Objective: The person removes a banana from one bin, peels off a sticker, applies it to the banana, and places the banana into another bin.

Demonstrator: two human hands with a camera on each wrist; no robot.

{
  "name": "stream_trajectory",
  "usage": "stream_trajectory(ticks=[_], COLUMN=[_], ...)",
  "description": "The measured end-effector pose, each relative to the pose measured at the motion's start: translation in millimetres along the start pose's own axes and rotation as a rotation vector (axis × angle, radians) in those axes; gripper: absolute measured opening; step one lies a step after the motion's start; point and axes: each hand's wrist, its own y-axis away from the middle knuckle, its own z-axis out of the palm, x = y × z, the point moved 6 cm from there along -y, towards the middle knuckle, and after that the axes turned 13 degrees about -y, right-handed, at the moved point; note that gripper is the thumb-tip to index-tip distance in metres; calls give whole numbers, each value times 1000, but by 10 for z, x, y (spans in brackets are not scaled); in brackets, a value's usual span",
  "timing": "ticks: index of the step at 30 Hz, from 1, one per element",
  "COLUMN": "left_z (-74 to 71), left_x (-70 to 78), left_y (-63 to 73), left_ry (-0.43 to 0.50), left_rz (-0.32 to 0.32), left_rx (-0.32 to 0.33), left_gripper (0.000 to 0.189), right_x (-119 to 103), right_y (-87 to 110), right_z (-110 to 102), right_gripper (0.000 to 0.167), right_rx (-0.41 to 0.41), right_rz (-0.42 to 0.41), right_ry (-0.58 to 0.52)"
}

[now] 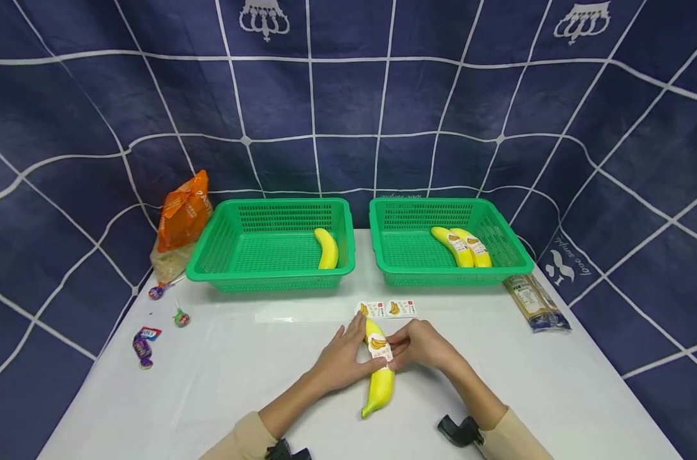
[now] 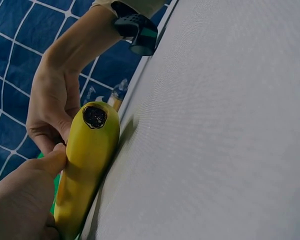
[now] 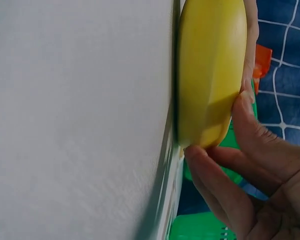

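Note:
A yellow banana (image 1: 381,386) lies on the white table with its stem end toward me. Across its upper part sits a white label (image 1: 378,345) with a banana picture. My left hand (image 1: 339,359) holds the banana from the left, fingers by its far end and thumb on the label. From the right, my right hand (image 1: 421,345) grips its side at the label's edge. In the right wrist view, that hand's thumb and fingers (image 3: 215,185) meet the banana's end. The label's face is hidden in both wrist views. Just beyond lie two more labels (image 1: 402,308) on a pale strip.
A green basket (image 1: 268,279) at the back left holds one banana (image 1: 327,249). Another green basket (image 1: 440,276) at the back right holds two labelled bananas (image 1: 462,249). Lollipops and wrapped candy (image 1: 143,350), an orange bag (image 1: 184,214) and a flat packet (image 1: 535,302) lie at the sides.

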Motion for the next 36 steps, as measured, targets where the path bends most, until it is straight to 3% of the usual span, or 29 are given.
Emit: stream_trajectory(ticks=[11, 21, 26, 36], left_z=[-10, -70, -56, -115], left_x=[-49, -136, -158, -160], left_y=[-27, -51, -75, -116], left_ry=[-9, 68, 54, 24], left_rz=[-3, 18, 13, 16], left_rx=[-9, -28, -23, 104], left_gripper=[103, 73, 69, 74], right_x=[-6, -13, -7, 105], right_y=[35, 16, -37, -125], right_z=[48, 50, 24, -7], right_gripper=[48, 32, 21, 20], right_rx=[30, 59, 100, 135], right_rz=[-14, -39, -59, 0], right_ry=[95, 96, 99, 10])
